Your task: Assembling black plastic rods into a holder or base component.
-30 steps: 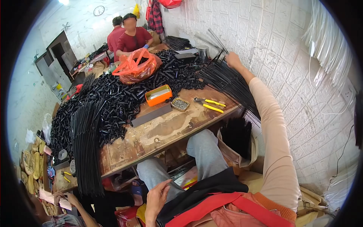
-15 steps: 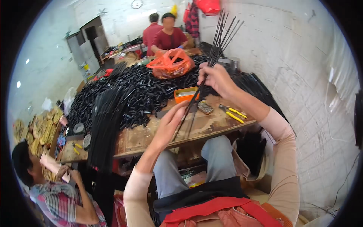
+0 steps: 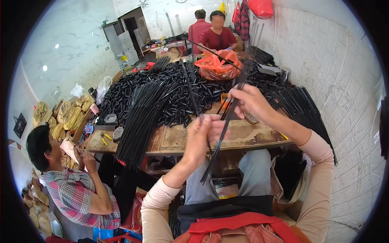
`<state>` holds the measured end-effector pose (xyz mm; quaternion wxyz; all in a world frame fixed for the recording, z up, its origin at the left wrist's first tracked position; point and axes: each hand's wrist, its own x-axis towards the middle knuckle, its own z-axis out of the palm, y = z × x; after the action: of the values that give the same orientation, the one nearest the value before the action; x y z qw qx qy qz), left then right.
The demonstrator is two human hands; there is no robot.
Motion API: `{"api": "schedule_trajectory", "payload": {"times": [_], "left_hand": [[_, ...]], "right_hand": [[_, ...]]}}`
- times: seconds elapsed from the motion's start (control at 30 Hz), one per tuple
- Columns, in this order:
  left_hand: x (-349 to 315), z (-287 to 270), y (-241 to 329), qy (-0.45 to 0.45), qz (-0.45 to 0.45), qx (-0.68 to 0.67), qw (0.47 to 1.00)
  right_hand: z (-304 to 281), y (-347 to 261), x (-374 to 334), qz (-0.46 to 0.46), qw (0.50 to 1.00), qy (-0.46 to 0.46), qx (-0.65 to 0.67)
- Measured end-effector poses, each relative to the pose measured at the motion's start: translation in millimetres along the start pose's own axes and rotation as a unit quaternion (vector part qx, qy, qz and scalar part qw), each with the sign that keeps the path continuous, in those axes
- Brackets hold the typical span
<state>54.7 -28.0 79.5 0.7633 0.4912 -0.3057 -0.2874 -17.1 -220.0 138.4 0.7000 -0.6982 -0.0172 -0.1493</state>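
Over the near edge of the wooden table, my right hand (image 3: 254,104) pinches several thin black rods (image 3: 219,142) that slant down toward my lap. My left hand (image 3: 201,131) is lower and to the left, thumb up and fingers half stretched, with a thin black rod between thumb and fingers. The rods' upper ends spread apart and are smeared by motion; one bends across in front of an orange plastic bag (image 3: 219,69). Behind the hands, a small orange box (image 3: 224,97) and a tin of tiny parts (image 3: 251,118) are partly covered.
A heap of short black pieces (image 3: 174,107) covers much of the table (image 3: 174,137). Bundles of black rods lie at left (image 3: 139,121) and right (image 3: 306,111). Yellow-handled pliers (image 3: 106,138) lie at left. A person in a checked shirt (image 3: 83,198) sits left; two others work behind.
The view has swung left, so the scene sits further right. The rods, gathered upright in my right hand before, now spread and tilt. My left hand has come away from their lower part.
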Motion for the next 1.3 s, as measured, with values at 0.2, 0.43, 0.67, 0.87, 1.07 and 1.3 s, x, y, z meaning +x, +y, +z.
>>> {"api": "schedule_trajectory", "payload": {"times": [0.2, 0.43, 0.67, 0.87, 1.07, 1.3], "left_hand": [[8, -83, 27, 0.073, 0.05, 0.037, 0.995], [10, 3, 8, -0.058, -0.098, 0.009, 0.993], [-3, 20, 6, -0.056, -0.092, -0.016, 0.994], [-9, 14, -11, -0.045, -0.06, 0.011, 0.997], [-37, 19, -25, -0.083, -0.092, 0.045, 0.991], [-39, 8, 17, -0.199, -0.149, -0.141, 0.958]], "right_hand": [[-49, 1, -7, 0.019, 0.994, 0.097, -0.034], [-1, 11, 1, -0.011, 0.997, 0.073, -0.028], [8, -8, -9, 0.073, 0.995, -0.006, -0.071], [-78, -5, 6, -0.144, 0.952, 0.106, -0.249], [-28, -19, 58, 0.011, 0.972, -0.095, 0.214], [23, -28, -10, 0.103, 0.98, -0.135, 0.103]]}}
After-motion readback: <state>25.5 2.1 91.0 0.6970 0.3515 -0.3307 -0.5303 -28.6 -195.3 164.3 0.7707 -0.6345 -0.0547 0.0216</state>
